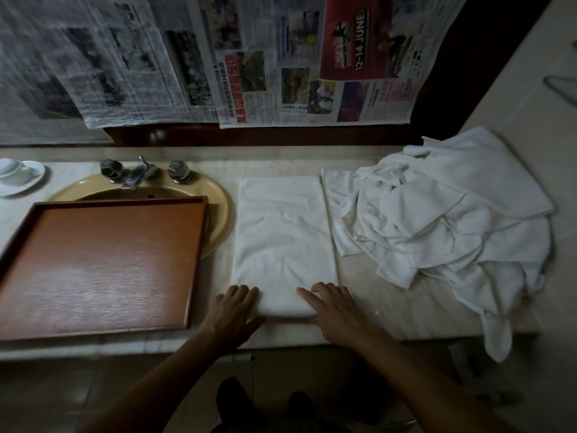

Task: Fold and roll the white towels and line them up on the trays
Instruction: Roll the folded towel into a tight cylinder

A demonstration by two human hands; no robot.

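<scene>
Folded towel [284, 239] lies on the counter [390, 295] between the tray [103, 264] and the loose towel pile [452, 220], its long axis running straight away from the person. Left hand [237, 310] and right hand [331, 310] press its near end with fairly straight fingers, one at each corner, so any roll would likely travel away from them

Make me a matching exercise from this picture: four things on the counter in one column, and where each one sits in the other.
Things:
1 tray
2 folded towel
3 towel pile
4 cup

Places:
A at the far left edge
B flat in the middle
C partly over the sink
D heaped on the right

Pairs: 1-C, 2-B, 3-D, 4-A
</scene>
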